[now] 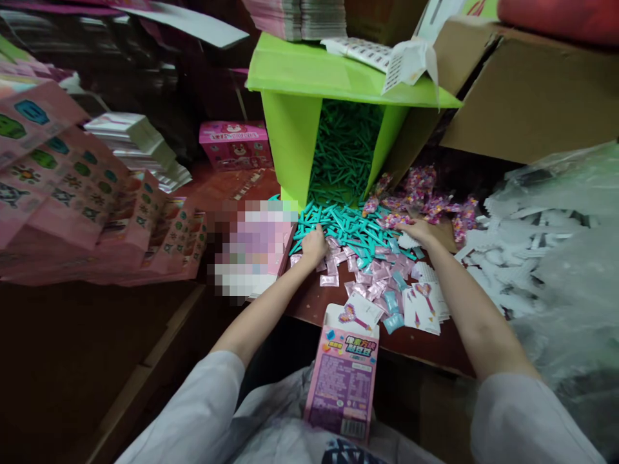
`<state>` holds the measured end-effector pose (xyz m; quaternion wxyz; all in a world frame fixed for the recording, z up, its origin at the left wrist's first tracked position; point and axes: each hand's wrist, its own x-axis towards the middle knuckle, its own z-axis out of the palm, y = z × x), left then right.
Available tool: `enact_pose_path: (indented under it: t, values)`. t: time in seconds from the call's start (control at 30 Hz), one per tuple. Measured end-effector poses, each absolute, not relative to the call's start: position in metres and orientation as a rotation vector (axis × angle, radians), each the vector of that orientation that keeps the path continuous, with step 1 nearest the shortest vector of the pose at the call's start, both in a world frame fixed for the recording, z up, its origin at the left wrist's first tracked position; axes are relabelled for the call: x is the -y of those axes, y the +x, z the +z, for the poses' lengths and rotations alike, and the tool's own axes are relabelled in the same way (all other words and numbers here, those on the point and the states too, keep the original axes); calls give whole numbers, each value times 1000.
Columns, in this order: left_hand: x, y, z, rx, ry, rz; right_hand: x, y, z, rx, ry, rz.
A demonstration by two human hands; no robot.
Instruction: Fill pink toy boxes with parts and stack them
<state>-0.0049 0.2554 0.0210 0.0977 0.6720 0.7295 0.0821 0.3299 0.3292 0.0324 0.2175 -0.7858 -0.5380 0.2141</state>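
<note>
My left hand (315,246) is closed at the left edge of a heap of teal plastic sticks (345,225); whatever is in its fingers is hidden. My right hand (420,231) pinches the edge of a small clear bag of colourful beads (394,221), at the right of the sticks. Small pink sachets (374,277) and a few blue sachets (394,322) lie between my forearms. Printed cards (423,306) with a heart-wand picture rest beside them. Upright near my lap stands an open pink and purple box (342,380), with a similar card (360,312) at its top.
A green bin (293,142) spills teal sticks onto the table. Behind my right hand lie more bead bags (423,193). A plastic sack of white pieces (517,251) sits at right, below a cardboard box (536,96). Pink boxes (97,193) are stacked at left.
</note>
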Motion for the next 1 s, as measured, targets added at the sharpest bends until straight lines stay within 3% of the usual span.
enact_pose_path:
  t: [0.33, 0.47, 0.7, 1.0]
  values:
    - [-243, -9, 42, -2189, 1957, 349, -331, 334, 12, 1641, -2015, 469]
    - [-224, -17, 41, -2126, 2057, 393, -316, 336, 6, 1546, -2000, 262]
    - [-221, -21, 31, -2317, 1870, 174, -275, 346, 26, 1465, -1901, -98]
    - [-190, -67, 49, -2423, 1831, 136, -177, 340, 49, 1206, -1538, -43]
